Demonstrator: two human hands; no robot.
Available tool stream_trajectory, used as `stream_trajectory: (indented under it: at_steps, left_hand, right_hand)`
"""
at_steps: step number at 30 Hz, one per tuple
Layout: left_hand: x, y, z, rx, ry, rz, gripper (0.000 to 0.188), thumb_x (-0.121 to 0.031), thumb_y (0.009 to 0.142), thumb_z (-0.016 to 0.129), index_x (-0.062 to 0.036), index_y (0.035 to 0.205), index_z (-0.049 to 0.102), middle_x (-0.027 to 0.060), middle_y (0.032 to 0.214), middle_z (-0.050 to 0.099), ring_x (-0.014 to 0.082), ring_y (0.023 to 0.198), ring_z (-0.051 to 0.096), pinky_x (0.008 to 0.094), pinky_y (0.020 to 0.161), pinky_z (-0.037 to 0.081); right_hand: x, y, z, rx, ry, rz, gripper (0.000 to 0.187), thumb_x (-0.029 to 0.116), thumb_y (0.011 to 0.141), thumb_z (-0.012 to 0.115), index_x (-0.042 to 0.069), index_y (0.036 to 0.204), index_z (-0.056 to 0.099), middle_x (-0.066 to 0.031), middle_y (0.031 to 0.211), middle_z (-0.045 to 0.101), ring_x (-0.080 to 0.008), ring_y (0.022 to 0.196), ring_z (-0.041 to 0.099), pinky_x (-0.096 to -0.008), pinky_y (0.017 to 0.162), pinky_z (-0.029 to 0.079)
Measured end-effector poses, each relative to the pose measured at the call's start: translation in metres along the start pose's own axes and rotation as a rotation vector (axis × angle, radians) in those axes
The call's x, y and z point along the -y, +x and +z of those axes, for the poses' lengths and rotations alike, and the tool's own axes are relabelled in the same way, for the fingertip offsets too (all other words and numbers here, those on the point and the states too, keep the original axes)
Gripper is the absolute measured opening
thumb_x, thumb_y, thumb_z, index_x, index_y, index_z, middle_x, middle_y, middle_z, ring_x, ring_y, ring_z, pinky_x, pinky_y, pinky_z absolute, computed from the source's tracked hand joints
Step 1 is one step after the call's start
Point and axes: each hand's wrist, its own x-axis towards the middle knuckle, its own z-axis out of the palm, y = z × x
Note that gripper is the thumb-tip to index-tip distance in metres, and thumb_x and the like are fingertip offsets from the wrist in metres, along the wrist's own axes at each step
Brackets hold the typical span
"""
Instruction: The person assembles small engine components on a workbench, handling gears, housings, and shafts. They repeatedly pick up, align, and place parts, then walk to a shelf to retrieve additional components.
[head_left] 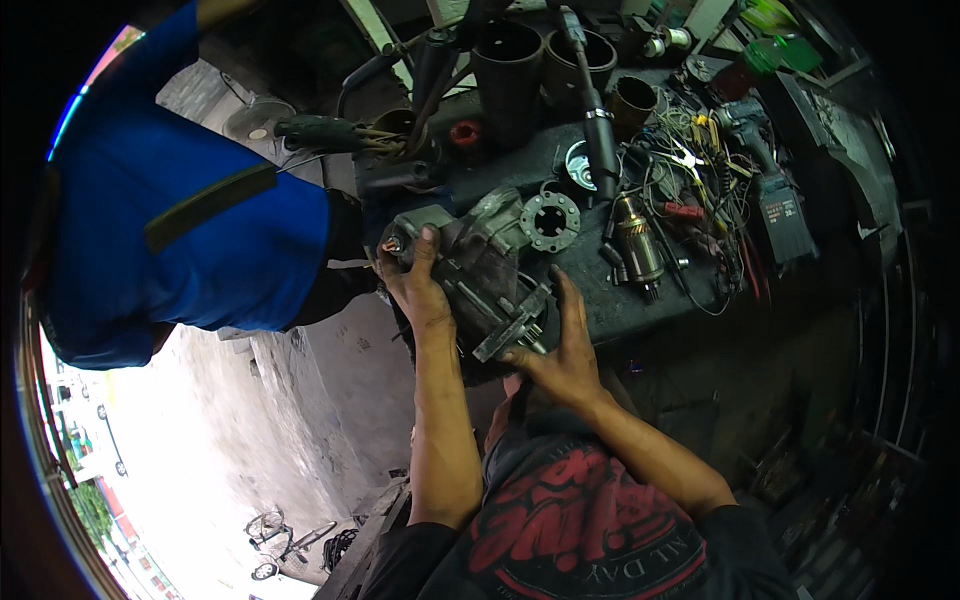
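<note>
I hold a greasy grey metal starter motor housing (485, 290) over the near edge of the bench. My left hand (420, 295) grips its left end, thumb on top, beside a copper-coloured terminal. At the other end, my right hand (565, 365) clasps the flange, where a small toothed pinion (535, 335) sticks out. The thumb is on the near side and the fingers reach along the far side. Just beyond the housing sits a round metal ring with holes (550, 221). An armature with copper bars (640, 245) lies to the right on the bench.
A person in a blue shirt (200, 220) stands close on the left. Dark cylinders (508, 85) line the back of the bench (620, 320). A long cylindrical tool (600, 150), tangled wires (720, 180), pliers (687, 158) and a cordless drill (750, 135) lie at the right.
</note>
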Motion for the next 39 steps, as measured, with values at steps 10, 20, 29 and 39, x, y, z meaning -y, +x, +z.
stream_trajectory:
  at_steps: [10, 20, 29, 39]
  left_hand:
    - [-0.005, -0.003, 0.0, 0.066, -0.096, -0.032, 0.052, -0.025, 0.09, 0.087, -0.0015, 0.127, 0.061, 0.0088, 0.119, 0.064, 0.0194, 0.106, 0.063, 0.0337, 0.098, 0.051]
    - [-0.013, -0.009, 0.005, 0.089, -0.15, -0.046, 0.047, -0.017, 0.094, 0.083, -0.0034, 0.13, 0.057, 0.0097, 0.115, 0.066, 0.0204, 0.101, 0.068, 0.0349, 0.091, 0.06]
    - [-0.015, -0.008, 0.006, 0.078, -0.162, -0.07, 0.048, -0.014, 0.094, 0.082, -0.0022, 0.133, 0.056, 0.0109, 0.113, 0.068, 0.0216, 0.099, 0.071, 0.0355, 0.087, 0.064]
    - [-0.01, -0.006, 0.003, 0.071, -0.117, -0.044, 0.046, -0.018, 0.094, 0.083, -0.0021, 0.129, 0.058, 0.0086, 0.113, 0.067, 0.0187, 0.099, 0.068, 0.0328, 0.091, 0.058]
  right_hand:
    - [0.003, -0.012, -0.018, 0.046, -0.321, -0.174, 0.055, 0.042, 0.089, 0.084, -0.002, 0.111, 0.058, -0.0179, 0.093, 0.062, -0.0398, 0.083, 0.065, -0.0478, 0.075, 0.055]
    - [-0.009, -0.006, -0.016, 0.075, -0.139, -0.18, 0.039, 0.029, 0.082, 0.085, 0.002, 0.092, 0.058, -0.0148, 0.085, 0.06, -0.0366, 0.078, 0.066, -0.0473, 0.069, 0.054]
    - [-0.005, -0.01, -0.018, 0.006, -0.208, -0.228, 0.036, 0.026, 0.079, 0.085, 0.003, 0.086, 0.058, -0.012, 0.08, 0.056, -0.0325, 0.073, 0.06, -0.0441, 0.067, 0.051]
    - [-0.004, -0.011, -0.019, 0.031, -0.189, -0.169, 0.036, 0.025, 0.079, 0.085, 0.002, 0.084, 0.057, -0.0121, 0.08, 0.056, -0.0324, 0.072, 0.061, -0.0444, 0.067, 0.051]
